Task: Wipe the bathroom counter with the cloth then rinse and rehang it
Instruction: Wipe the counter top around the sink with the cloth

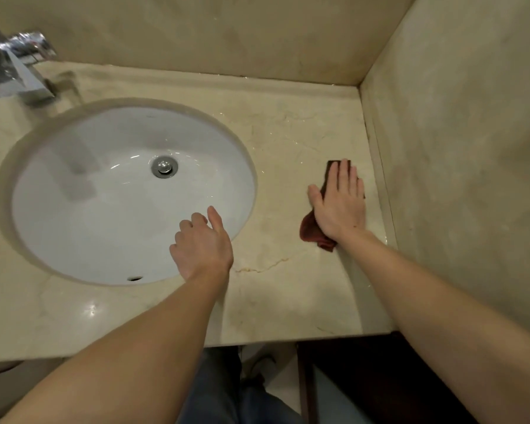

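While right hand (340, 206) flattens cloth (311, 229) (dark red), left hand (201, 243) apart

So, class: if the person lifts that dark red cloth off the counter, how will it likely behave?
Probably floppy: the dark red cloth bunches in folds beside the flat right hand. Likely light for its size. It may be damp and cling slightly, since the counter glistens nearby.

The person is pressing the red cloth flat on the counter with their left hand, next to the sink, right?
Not quite. It is the right hand that presses the red cloth flat on the counter, next to the sink. The left hand holds nothing and sits over the sink's rim. The head view shows this.
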